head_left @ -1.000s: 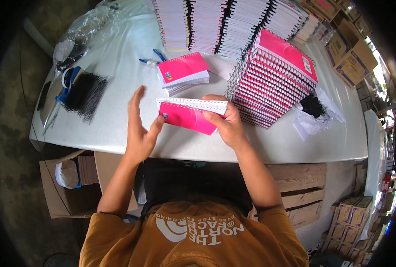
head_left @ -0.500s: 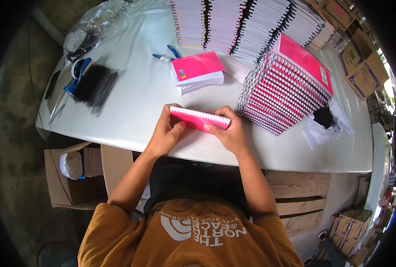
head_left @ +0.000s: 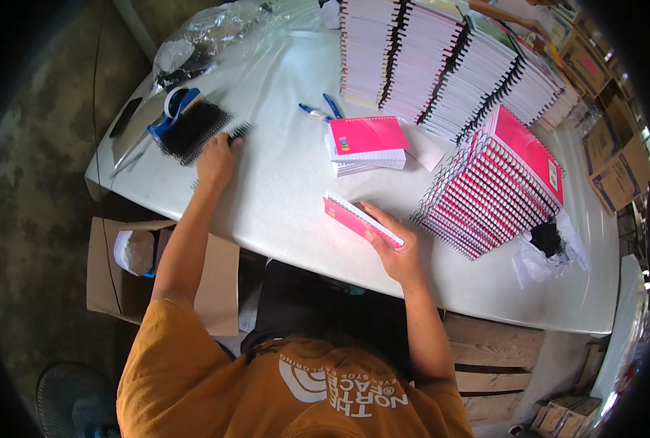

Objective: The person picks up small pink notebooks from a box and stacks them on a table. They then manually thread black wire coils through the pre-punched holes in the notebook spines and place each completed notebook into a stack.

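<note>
My right hand (head_left: 398,248) grips a small pink-covered notepad (head_left: 361,219) by its right end, thumb in front and fingers behind. The pad is tilted above the table's near edge, its white pages and punched edge upward. Off to the left, my left hand (head_left: 218,162) is at the right side of a pile of black spiral binding coils (head_left: 192,131). Its fingers are closed on a coil there, whose end shows past the fingertips. Beyond the held pad lies a stack of unbound pads with a pink cover (head_left: 369,136) on top.
A tall stack of spiral-bound pink notebooks (head_left: 493,182) stands to the right, beside a white plastic bag (head_left: 555,255) holding black coils. Rows of bound books (head_left: 427,62) line the back. Blue pens (head_left: 331,106), a blue tape dispenser (head_left: 173,113) and an open carton (head_left: 219,285) are around.
My left hand has let go of the notepad and moved left to the coils. My right hand alone still holds the pad. The view has shifted, and another person's arm shows at the back right.
</note>
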### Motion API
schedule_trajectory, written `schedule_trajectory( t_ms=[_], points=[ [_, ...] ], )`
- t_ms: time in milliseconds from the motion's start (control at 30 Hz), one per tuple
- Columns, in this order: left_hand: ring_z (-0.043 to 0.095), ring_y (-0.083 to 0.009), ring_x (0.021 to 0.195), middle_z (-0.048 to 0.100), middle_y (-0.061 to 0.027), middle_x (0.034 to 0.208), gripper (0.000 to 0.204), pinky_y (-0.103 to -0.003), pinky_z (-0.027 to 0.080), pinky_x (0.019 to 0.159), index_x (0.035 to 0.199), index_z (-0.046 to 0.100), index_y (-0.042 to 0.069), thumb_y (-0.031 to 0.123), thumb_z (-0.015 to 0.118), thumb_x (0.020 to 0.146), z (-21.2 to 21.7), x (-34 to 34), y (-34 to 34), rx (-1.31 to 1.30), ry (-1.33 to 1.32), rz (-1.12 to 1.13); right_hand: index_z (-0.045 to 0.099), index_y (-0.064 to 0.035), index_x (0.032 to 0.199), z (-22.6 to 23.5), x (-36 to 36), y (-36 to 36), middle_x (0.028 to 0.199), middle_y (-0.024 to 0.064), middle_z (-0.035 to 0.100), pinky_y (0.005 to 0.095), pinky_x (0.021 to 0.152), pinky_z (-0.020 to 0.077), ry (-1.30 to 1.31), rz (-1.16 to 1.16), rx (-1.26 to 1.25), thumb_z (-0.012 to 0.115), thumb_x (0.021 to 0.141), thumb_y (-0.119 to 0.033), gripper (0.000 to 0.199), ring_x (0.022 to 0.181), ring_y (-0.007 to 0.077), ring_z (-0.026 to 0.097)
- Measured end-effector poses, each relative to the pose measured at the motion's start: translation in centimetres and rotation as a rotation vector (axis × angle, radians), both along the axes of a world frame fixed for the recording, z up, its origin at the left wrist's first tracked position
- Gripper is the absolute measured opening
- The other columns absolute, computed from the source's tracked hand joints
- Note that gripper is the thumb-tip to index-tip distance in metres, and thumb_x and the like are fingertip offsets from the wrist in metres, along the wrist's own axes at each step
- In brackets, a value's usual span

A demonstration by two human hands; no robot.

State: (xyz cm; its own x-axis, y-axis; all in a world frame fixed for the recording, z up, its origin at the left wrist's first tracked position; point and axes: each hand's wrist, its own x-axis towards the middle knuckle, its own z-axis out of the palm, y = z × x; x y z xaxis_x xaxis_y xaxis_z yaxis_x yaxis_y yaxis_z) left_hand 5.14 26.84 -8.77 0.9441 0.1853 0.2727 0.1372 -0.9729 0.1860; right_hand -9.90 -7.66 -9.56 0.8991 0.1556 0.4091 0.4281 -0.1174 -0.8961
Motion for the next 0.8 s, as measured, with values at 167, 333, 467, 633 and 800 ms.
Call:
schedule_trajectory(
  t_ms=[167, 333, 467, 633, 800],
  points=[
    [0.062, -0.0330, 0.082, 0.064, -0.0133, 0.090, 0.026, -0.043, 0.049, 0.068, 0.097, 0.065, 0.009, 0.032, 0.054, 0.090, 0.4, -2.1, -3.4, 0.178, -0.334, -0.256, 0.061, 0.0009, 0.115, 0.3, -0.5, -0.4, 0.108, 0.0114, 0.066, 0.0270, 0.085, 0.0477, 0.051, -0.003, 0.076, 0.060, 0.087, -0.003, 0.028, 0.096, 0.0141, 0.061],
    [0.062, -0.0312, 0.078, 0.064, -0.0158, 0.089, 0.023, -0.038, 0.047, 0.071, 0.099, 0.064, 0.005, 0.025, 0.054, 0.092, 4.3, -2.9, -5.9, -0.263, -0.272, -0.424, 0.060, 0.0010, 0.116, 0.7, -1.0, -0.4, 0.107, 0.0094, 0.066, 0.0254, 0.085, 0.0466, 0.138, -0.040, 0.094, 0.059, 0.088, -0.004, 0.029, 0.096, 0.0111, 0.059],
    [0.048, -0.0154, 0.066, 0.054, -0.0045, 0.072, 0.031, -0.028, 0.043, 0.065, 0.091, 0.058, 0.002, 0.031, 0.050, 0.096, 5.9, -8.2, -9.9, -0.620, 0.354, -0.739, 0.060, 0.0008, 0.116, 0.0, -1.0, -1.1, 0.107, 0.0089, 0.066, 0.0248, 0.084, 0.0464, 0.177, -0.044, 0.088, 0.060, 0.088, -0.005, 0.029, 0.096, 0.0103, 0.059],
    [0.042, -0.0109, 0.064, 0.052, -0.0026, 0.070, 0.035, -0.026, 0.040, 0.063, 0.087, 0.058, 0.001, 0.033, 0.048, 0.096, 4.3, -9.0, -11.4, -0.548, 0.383, -0.808, 0.061, 0.0003, 0.115, 0.0, -1.0, -0.9, 0.106, 0.0087, 0.067, 0.0247, 0.084, 0.0467, 0.141, -0.060, 0.090, 0.059, 0.088, -0.003, 0.028, 0.094, 0.0101, 0.060],
    [0.045, -0.0080, 0.065, 0.054, -0.0016, 0.071, 0.031, -0.023, 0.040, 0.061, 0.086, 0.059, 0.002, 0.031, 0.053, 0.094, 5.2, -8.7, -12.3, -0.810, 0.525, -0.650, 0.062, -0.0016, 0.115, -0.8, -1.0, -1.2, 0.108, 0.0088, 0.067, 0.0241, 0.082, 0.0474, 0.103, -0.061, 0.055, 0.058, 0.087, 0.000, 0.029, 0.092, 0.0100, 0.061]
  ],
)
